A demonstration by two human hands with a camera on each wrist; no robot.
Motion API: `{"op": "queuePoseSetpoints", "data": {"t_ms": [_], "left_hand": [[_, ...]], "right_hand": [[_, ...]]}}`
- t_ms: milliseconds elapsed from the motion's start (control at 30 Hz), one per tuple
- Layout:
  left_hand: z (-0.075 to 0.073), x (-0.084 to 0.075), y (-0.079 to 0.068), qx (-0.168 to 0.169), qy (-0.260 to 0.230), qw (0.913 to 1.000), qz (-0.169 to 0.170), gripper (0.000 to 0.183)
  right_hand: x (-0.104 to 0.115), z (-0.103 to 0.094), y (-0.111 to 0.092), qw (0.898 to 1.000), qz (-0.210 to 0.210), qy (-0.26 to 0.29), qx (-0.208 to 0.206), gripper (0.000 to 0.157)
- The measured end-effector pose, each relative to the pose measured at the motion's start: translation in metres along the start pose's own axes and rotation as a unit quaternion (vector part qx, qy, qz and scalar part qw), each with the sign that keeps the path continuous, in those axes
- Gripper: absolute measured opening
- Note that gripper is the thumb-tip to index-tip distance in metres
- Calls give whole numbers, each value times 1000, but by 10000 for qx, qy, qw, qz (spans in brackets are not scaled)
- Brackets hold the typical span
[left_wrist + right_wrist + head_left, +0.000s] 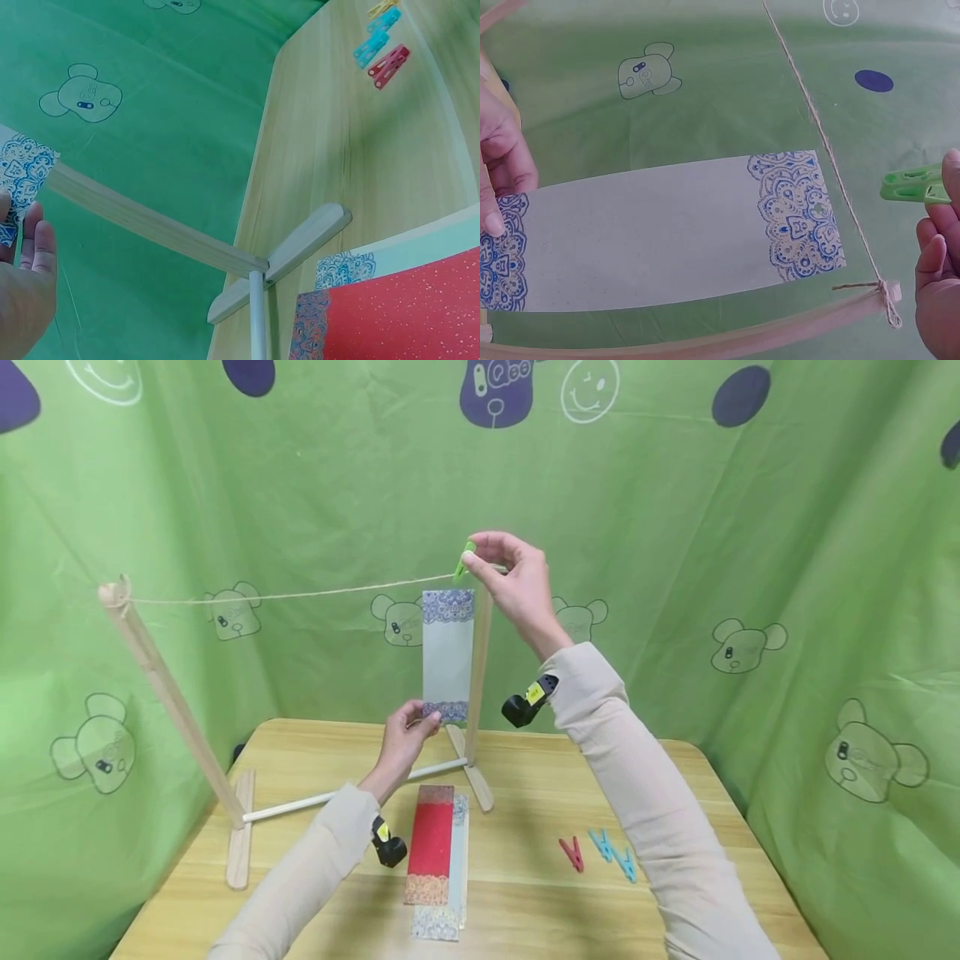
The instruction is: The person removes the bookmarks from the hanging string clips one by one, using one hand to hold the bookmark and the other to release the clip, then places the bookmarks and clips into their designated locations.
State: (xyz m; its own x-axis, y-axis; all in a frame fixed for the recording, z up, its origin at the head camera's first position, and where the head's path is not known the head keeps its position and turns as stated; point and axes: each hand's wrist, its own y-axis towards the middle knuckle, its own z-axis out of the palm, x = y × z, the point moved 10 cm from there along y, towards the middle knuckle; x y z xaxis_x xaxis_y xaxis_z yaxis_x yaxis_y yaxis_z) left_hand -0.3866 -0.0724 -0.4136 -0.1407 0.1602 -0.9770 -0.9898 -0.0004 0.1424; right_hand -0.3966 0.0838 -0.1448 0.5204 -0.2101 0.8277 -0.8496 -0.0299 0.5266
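Observation:
My left hand point(401, 742) pinches the bottom edge of a long white card point(447, 662) with blue lace-like borders, holding it upright. The card's upper edge is just below a twine line point(300, 596), with a small gap showing in the right wrist view. Between thumb and fingers my right hand point(519, 581) pinches a green clothespin point(911, 186), up by the right end of the twine. The clothespin's tip points at the twine; in the right wrist view it stands apart from both twine and card.
The twine runs between two wooden posts point(176, 706) joined low down by a white rod point(292, 806). On the table point(525, 910) lie a red patterned card point(431, 839) over pale ones, a red clothespin point(572, 853), blue clothespins point(626, 864) and a yellow one point(382, 7). Green curtains surround the table.

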Motion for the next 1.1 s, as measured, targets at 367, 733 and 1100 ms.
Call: {"op": "queuePoseSetpoints", "data": {"t_ms": [367,733,1100], "left_hand": [[4,-2,-8,204,7,9998,-82,17],[6,-5,-18,413,112,9990,-81,17],[4,0,-29,517,-26,9984,-217,16]], "right_hand": [[5,-7,-11,9992,-217,333,-53,32],[2,-25,-23,9966,-278,737,-255,28],[-5,-49,-44,9935,-243,974,-530,30]]}}
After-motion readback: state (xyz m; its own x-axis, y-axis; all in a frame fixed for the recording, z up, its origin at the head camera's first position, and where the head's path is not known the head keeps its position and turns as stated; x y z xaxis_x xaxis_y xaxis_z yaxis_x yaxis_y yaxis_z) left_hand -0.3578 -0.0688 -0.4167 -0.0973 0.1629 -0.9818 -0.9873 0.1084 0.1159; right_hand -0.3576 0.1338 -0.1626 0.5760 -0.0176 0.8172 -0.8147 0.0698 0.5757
